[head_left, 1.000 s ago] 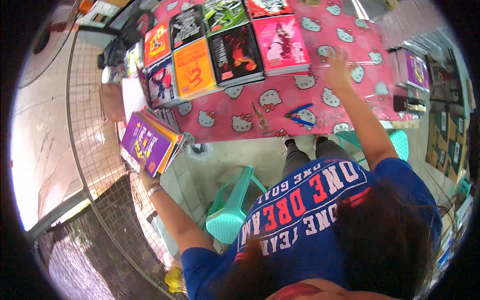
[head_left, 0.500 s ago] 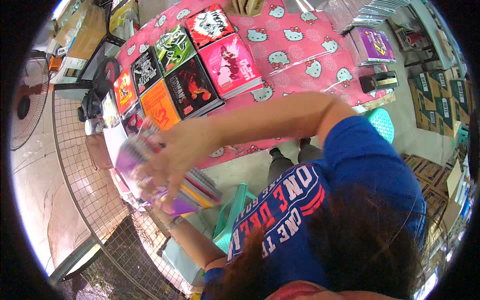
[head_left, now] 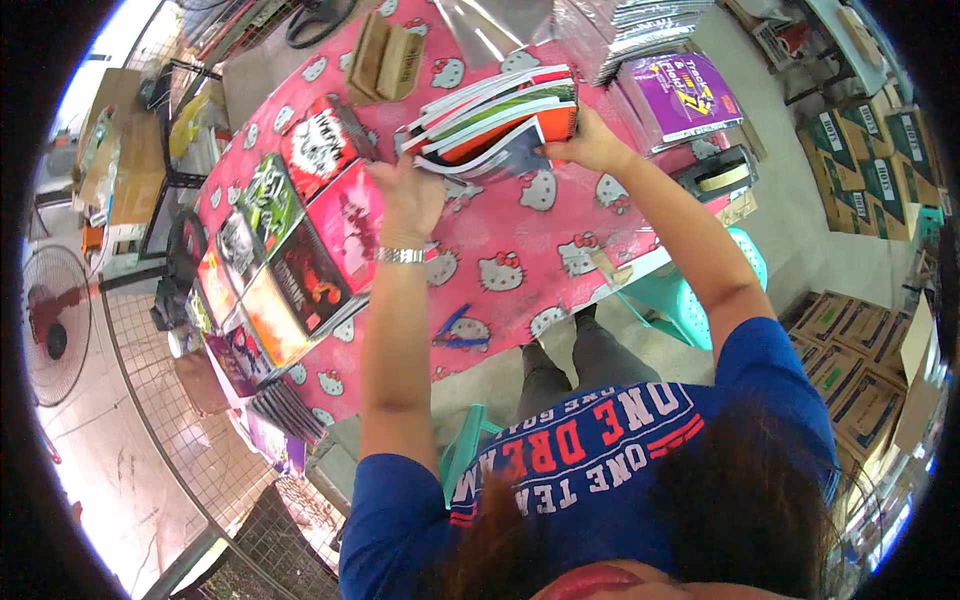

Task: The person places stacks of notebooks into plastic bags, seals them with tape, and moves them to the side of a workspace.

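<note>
A fanned stack of notebooks [head_left: 500, 115], with red, green, orange and dark covers among white page edges, is held over the far middle of the table between both my hands. My right hand [head_left: 596, 146] grips its right end, thumb on the dark front cover. At the left end, my left hand [head_left: 412, 200] is closed around the stack's lower corner, some fingers hidden beneath it. Spiral notebooks with bright covers lie in rows at the left, among them a pink one [head_left: 348, 215], a green one [head_left: 270, 198] and a black one [head_left: 312, 278].
A pink patterned cloth [head_left: 500, 235] covers the table. Blue pens or cutters [head_left: 462, 335] lie near its front edge. Purple-covered notebooks [head_left: 690, 95] and a tape dispenser [head_left: 722, 180] stand at right, a wooden holder [head_left: 385, 62] at the back. A green stool [head_left: 735, 290] is beside the table.
My hands have swung from the lower left, where they held a blurred bundle of notebooks, to the far middle of the table with a fanned stack between them. The view has shifted too.
</note>
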Demonstrator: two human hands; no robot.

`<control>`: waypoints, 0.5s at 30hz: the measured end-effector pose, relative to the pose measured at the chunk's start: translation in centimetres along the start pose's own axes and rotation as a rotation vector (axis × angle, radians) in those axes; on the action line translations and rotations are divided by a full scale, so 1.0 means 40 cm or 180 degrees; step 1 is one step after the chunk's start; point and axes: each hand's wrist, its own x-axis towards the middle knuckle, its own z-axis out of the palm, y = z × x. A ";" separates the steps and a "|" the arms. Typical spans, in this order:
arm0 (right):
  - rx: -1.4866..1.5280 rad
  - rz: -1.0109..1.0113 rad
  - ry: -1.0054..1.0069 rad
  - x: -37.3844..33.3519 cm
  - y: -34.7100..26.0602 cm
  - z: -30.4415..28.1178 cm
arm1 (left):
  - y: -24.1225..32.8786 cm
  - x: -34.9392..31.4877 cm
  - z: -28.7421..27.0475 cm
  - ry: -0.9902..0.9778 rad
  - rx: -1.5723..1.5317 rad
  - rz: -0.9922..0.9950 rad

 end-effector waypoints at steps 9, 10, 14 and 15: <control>0.1012 0.0141 0.0171 -0.056 0.221 0.003 | -0.280 0.026 -0.077 0.0586 0.2593 -0.0347; 0.0803 -0.0159 0.0441 -0.060 0.228 0.004 | -0.291 0.008 -0.041 0.0688 0.2279 -0.0239; 0.0750 -0.0305 0.0122 -0.055 0.258 -0.023 | -0.276 -0.009 -0.041 0.0855 0.2822 -0.0168; 0.0843 -0.0147 0.0094 -0.056 0.270 -0.016 | -0.283 -0.014 -0.015 0.1240 0.2292 -0.0368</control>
